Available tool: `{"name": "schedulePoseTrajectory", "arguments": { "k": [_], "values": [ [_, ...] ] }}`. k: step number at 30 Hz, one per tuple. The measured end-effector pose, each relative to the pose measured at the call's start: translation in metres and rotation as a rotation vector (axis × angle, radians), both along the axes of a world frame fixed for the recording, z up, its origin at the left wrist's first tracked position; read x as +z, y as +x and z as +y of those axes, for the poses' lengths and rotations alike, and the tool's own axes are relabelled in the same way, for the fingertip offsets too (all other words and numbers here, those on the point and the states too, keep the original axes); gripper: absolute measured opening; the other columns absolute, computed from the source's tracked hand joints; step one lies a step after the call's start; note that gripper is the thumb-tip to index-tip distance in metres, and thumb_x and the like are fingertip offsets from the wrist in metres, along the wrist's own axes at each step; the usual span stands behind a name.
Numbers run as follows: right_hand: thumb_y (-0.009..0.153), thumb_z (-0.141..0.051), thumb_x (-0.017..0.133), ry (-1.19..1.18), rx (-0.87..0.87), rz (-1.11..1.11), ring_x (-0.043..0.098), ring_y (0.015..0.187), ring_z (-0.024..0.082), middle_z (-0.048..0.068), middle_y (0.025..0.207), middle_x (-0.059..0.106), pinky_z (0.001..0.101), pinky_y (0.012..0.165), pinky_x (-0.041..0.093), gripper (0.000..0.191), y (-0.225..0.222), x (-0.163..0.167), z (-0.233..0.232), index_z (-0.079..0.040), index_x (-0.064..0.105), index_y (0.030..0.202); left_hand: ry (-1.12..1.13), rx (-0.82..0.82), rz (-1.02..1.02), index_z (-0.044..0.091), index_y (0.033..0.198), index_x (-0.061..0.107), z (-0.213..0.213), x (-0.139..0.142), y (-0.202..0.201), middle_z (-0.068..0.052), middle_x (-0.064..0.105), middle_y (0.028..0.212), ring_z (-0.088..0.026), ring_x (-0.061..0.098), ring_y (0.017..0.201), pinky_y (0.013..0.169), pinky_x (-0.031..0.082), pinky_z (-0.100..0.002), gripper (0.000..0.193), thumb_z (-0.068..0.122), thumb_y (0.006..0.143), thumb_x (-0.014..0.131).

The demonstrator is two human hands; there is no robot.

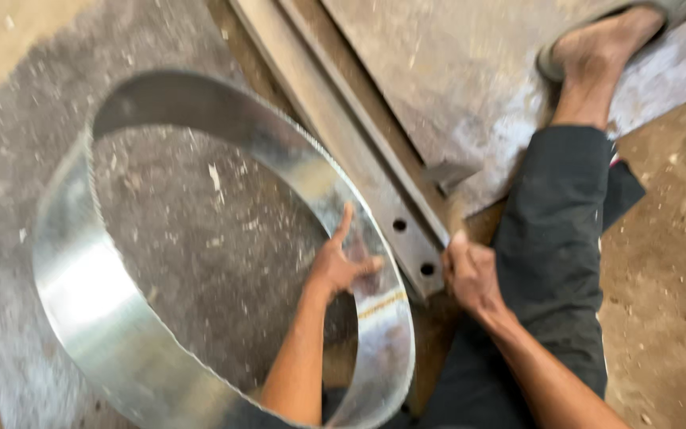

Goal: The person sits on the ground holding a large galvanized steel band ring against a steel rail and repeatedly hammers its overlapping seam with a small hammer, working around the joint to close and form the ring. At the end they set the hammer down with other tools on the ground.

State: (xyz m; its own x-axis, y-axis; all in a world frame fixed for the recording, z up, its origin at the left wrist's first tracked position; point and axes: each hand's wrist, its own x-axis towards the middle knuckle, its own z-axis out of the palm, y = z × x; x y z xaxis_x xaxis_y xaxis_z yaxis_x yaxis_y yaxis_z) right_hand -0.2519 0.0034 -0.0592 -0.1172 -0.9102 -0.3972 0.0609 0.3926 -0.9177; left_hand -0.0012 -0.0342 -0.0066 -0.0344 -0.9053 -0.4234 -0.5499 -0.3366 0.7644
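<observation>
Wide shiny sheet-metal ring [200,262], rolled into hoop, stands on dusty grey metal plate [9,159]. Left hand [341,262] inside ring, fingers spread flat against inner wall near seam. Right hand [470,274] just outside ring, curled on end of rusty steel angle bar [343,135] with two holes. Dark-trousered leg [553,238] stretches beyond bar. Judgement: ring already formed; seam seemingly not yet finished, blur hides detail.

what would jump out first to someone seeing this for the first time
A big shiny metal ring fills the left half, standing on a dusty grey metal sheet. The left hand presses flat on the ring's inner wall, while the right hand rests just outside it, by a metal bar with two holes.
</observation>
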Motion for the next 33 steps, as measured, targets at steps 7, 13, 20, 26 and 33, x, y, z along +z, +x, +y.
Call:
{"name": "schedulePoseTrajectory", "arguments": {
  "k": [7,13,20,26,33],
  "values": [
    [0.111,-0.036,0.046,-0.300,0.414,0.470,0.041,0.050,0.018,0.010,0.055,0.042,0.0338,0.051,0.035,0.058,0.007,-0.002,0.001,0.000,0.056,0.068,0.003,0.011,0.018,0.039,0.161,0.020,-0.004,0.009,-0.006,-0.012,0.045,0.160,-0.021,0.045,0.144,0.115,0.038,-0.034,0.128,0.027,0.059,0.098],
    [0.109,-0.033,0.042,-0.079,0.029,-0.083,0.040,0.048,0.012,0.003,0.053,0.045,0.0362,0.045,0.031,0.055,0.008,-0.022,-0.003,0.000,0.051,0.066,0.266,0.147,-0.006,0.046,0.161,0.020,-0.002,0.027,-0.009,-0.009,0.055,0.153,-0.028,0.063,0.127,0.090,0.058,-0.047,0.127,0.028,0.056,0.090],
    [0.105,-0.033,0.051,-0.175,0.182,0.181,0.042,0.051,0.010,0.003,0.055,0.045,0.0336,0.044,0.032,0.054,0.012,-0.029,-0.005,0.000,0.057,0.062,-0.035,-0.015,-0.017,0.043,0.158,0.023,-0.005,0.008,-0.001,-0.012,0.046,0.158,-0.023,0.046,0.139,0.112,0.039,-0.037,0.127,0.021,0.060,0.100],
    [0.107,-0.037,0.048,-0.171,0.207,0.207,0.047,0.052,0.011,0.004,0.055,0.050,0.0328,0.045,0.037,0.051,0.010,-0.019,-0.012,0.002,0.059,0.075,-0.025,-0.035,-0.007,0.043,0.160,0.021,-0.006,-0.002,0.005,-0.014,0.052,0.154,-0.025,0.054,0.137,0.109,0.046,-0.039,0.124,0.022,0.065,0.099],
    [0.108,-0.040,0.040,0.005,0.018,-0.060,0.046,0.045,0.019,0.008,0.051,0.049,0.0406,0.044,0.036,0.060,0.009,-0.018,-0.018,0.003,0.055,0.069,0.211,0.100,0.034,0.048,0.158,0.020,-0.005,0.016,-0.002,-0.008,0.050,0.156,-0.027,0.068,0.110,0.052,0.061,-0.035,0.123,0.023,0.061,0.092]
  ]
}}
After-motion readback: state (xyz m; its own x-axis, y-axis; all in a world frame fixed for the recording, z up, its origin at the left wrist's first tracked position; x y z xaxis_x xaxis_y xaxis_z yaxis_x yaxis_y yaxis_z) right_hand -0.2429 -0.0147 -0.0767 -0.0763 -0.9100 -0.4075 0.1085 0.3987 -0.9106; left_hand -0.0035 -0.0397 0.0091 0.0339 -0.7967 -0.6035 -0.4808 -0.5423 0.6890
